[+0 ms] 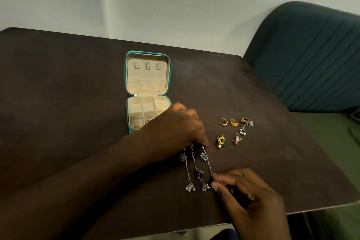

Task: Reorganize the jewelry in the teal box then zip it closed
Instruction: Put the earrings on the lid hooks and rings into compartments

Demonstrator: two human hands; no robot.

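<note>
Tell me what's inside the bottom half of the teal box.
A gold ring and another gold piece sit in the near compartments; the far ones look bare. The left hand covers the near right corner of the teal box.

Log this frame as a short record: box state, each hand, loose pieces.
box: teal box open flat, gold pieces in near compartments
left hand: pinches tops of silver chain earrings
right hand: pinches one chain's lower end
loose on table: two gold rings, green-gold piece, small silver earrings
zip: not yet closed
</note>
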